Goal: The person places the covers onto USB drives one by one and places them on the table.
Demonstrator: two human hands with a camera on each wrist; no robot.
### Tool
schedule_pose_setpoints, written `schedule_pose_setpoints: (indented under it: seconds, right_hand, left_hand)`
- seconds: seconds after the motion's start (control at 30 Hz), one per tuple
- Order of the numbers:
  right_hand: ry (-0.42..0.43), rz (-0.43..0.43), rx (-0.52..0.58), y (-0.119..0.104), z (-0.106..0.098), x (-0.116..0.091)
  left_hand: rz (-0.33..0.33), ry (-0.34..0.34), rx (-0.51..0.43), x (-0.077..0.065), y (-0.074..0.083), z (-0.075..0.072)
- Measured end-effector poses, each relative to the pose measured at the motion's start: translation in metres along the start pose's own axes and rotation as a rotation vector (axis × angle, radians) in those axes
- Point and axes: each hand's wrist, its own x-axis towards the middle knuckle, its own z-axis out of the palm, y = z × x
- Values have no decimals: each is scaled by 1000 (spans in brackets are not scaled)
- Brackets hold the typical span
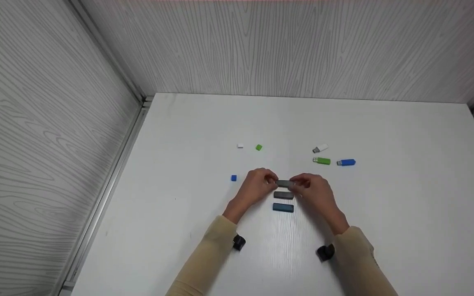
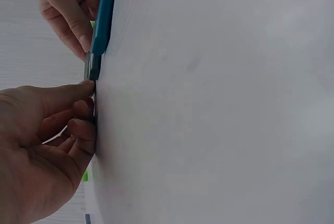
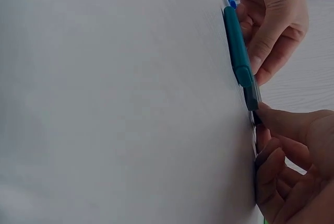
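Observation:
In the head view a small dark grey stick (image 1: 284, 183) lies crosswise between both hands. My left hand (image 1: 256, 183) pinches its left end with thumb and fingertips, and my right hand (image 1: 314, 190) pinches the right end. Just below it lies another dark grey stick (image 1: 283, 195), and below that a teal stick (image 1: 283, 207); the three form a short column on the white table (image 1: 187, 230). Both wrist views look low along the tabletop, where the teal stick (image 2: 104, 18) partly hides the other two. Fingers cover the ends of the held stick.
Beyond the left hand lie a white cap (image 1: 240, 146), a green cap (image 1: 259, 147) and a blue cap (image 1: 233, 178). Uncapped USB sticks in white (image 1: 322, 147), green (image 1: 323, 161) and blue (image 1: 347, 162) lie beyond the right hand. Wood-grain panels (image 1: 261, 49) bound the table.

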Motion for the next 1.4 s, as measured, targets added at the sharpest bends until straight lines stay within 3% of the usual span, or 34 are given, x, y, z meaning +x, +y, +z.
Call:
schedule_pose_setpoints:
  seconds: [0.3, 0.63, 1.4]
  right_hand:
    - [0, -30, 11, 6, -3, 2]
    - [-56, 48, 107, 7, -13, 1]
    - [27, 106, 118, 11, -40, 1]
  left_hand:
    - [6, 3, -23, 0, 2, -2]
    - [-50, -31, -71, 1, 2, -6]
    - [-42, 72, -18, 11, -3, -22]
